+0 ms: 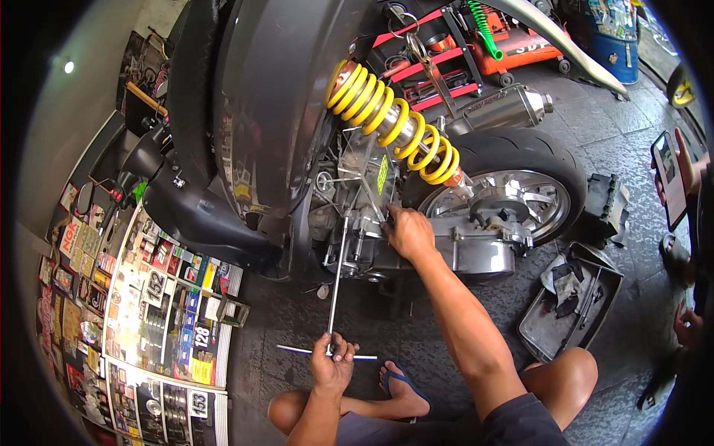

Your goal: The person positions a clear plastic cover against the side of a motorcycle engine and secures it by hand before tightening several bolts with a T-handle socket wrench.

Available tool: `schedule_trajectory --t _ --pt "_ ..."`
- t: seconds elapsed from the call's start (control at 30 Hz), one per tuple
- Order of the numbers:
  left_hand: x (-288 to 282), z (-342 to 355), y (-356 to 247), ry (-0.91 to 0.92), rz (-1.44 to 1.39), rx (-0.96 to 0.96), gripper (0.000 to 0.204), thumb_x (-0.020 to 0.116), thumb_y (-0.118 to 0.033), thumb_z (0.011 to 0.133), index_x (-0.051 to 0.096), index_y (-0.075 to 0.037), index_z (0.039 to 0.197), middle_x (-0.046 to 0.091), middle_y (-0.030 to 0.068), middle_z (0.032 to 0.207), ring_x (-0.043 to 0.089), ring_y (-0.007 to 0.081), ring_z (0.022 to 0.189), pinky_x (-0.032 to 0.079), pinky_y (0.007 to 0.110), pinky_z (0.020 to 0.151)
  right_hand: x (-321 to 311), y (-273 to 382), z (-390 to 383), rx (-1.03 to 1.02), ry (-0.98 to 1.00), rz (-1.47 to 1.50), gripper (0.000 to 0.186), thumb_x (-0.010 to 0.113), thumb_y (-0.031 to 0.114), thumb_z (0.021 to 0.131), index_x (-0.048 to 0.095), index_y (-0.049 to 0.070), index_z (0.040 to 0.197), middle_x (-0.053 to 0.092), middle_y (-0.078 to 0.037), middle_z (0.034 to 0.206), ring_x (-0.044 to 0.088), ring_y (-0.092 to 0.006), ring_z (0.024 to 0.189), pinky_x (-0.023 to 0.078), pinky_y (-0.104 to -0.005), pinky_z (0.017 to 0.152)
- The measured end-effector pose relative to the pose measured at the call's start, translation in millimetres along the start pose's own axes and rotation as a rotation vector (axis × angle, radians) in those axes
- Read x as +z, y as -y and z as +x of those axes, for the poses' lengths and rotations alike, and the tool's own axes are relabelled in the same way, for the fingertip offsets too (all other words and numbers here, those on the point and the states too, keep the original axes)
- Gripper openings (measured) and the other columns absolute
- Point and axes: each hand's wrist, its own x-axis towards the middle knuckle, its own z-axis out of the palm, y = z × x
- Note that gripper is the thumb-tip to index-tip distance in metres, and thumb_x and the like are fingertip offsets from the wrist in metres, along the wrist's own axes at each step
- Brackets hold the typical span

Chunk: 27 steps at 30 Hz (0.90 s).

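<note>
My left hand point(332, 364) is closed around a long chrome T-handle wrench point(338, 286), where the shaft meets the crossbar. The shaft runs up to the scooter's engine point(361, 230), and its far end meets the metal there; the exact fastener is too small to make out. My right hand point(410, 232) rests at the top of the grey engine casing point(465, 249), fingers bent against it. Whether those fingers hold a small part is hidden. Above the hand slants a yellow coil-spring shock absorber point(398, 123), beside the rear wheel point(520, 189).
A tray point(576, 301) with tools and a rag lies on the floor at right. Behind stand a red tool cart point(435, 63) and a red air compressor point(517, 52). A sticker-covered cabinet point(160, 297) is at left. A person at the right edge holds a phone point(669, 178).
</note>
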Motion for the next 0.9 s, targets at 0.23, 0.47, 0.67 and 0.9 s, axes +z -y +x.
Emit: schedule_trajectory --t 0.23,0.47,0.67,0.9 --pt "-4 2 2 0.017 -0.027 -0.007 0.031 0.051 -0.033 0.097 0.057 -0.011 0.076 0.040 -0.0014 0.050 0.046 0.0168 0.053 0.044 0.038 0.082 4 0 1 0.008 -0.007 0.010 0.036 0.071 0.020 0.082 0.066 0.006 0.114 0.070 -0.019 0.096 0.066 -0.0362 0.095 0.051 -0.0456 0.087" --pt "-5 3 -2 0.008 0.032 -0.008 0.032 0.054 -0.036 0.095 0.058 -0.013 0.073 0.036 -0.0029 0.049 0.043 0.0157 0.051 0.044 0.039 0.085 8 -6 4 0.004 0.021 0.016 0.044 0.070 0.020 0.083 0.064 0.007 0.125 0.069 -0.024 0.098 0.066 -0.0403 0.095 0.051 -0.0481 0.087" --pt "-2 5 -8 -0.143 0.333 0.248 0.030 0.053 -0.025 0.095 0.049 -0.010 0.069 0.035 -0.0010 0.051 0.037 0.0132 0.041 0.040 0.028 0.048 7 -5 4 0.005 0.018 0.012 0.042 0.069 0.017 0.083 0.064 0.006 0.123 0.070 -0.023 0.096 0.066 -0.0386 0.094 0.051 -0.0466 0.087" --pt "-8 8 -20 -0.251 0.856 0.423 0.033 0.055 -0.023 0.094 0.048 -0.007 0.066 0.040 0.0041 0.052 0.040 0.0177 0.042 0.037 0.032 0.044 4 0 2 0.002 0.031 -0.004 0.043 0.069 0.018 0.083 0.064 0.006 0.124 0.071 -0.019 0.099 0.066 -0.0367 0.097 0.051 -0.0456 0.089"
